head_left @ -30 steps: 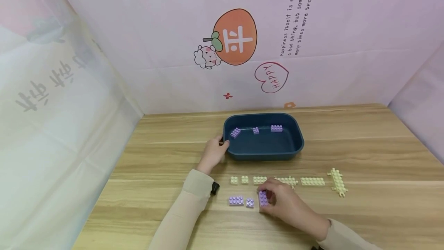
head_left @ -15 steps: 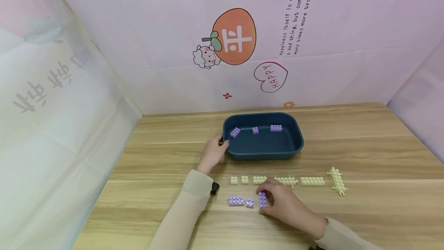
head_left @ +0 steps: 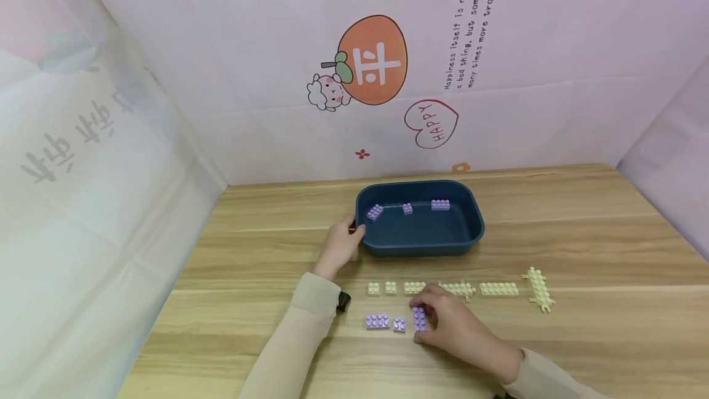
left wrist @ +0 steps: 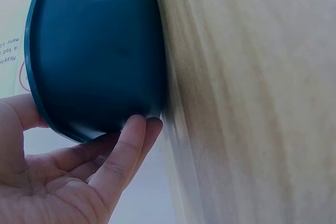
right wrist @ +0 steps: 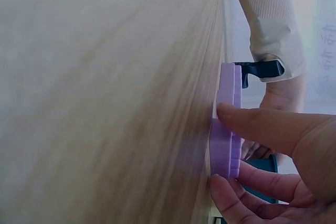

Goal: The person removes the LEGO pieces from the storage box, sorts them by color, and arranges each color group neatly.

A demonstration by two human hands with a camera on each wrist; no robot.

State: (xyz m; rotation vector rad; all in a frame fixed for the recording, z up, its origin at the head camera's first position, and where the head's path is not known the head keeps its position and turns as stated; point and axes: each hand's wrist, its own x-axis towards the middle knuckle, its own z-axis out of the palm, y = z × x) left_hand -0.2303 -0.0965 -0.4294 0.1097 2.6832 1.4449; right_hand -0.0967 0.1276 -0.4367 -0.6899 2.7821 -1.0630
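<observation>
In the head view my left hand grips the left end of a dark blue plastic bin, thumb over the rim. Its fingers lie against the outer wall of the bin in the left wrist view. Lower on the table, my right hand pinches a purple building brick between thumb and fingers, low at the wooden surface. To the left of it are a small purple brick and a longer purple brick, in a row. The right wrist view shows the held brick from the side.
Inside the bin lie three purple bricks. Between bin and right hand runs a row of pale yellow bricks, partly behind the fingers. A yellow piece with side clips lies at its right end. A printed cloth hangs behind the table.
The purple brick in my right hand has shifted slightly and now lies flatter in line with the row. My left hand stays on the bin.
</observation>
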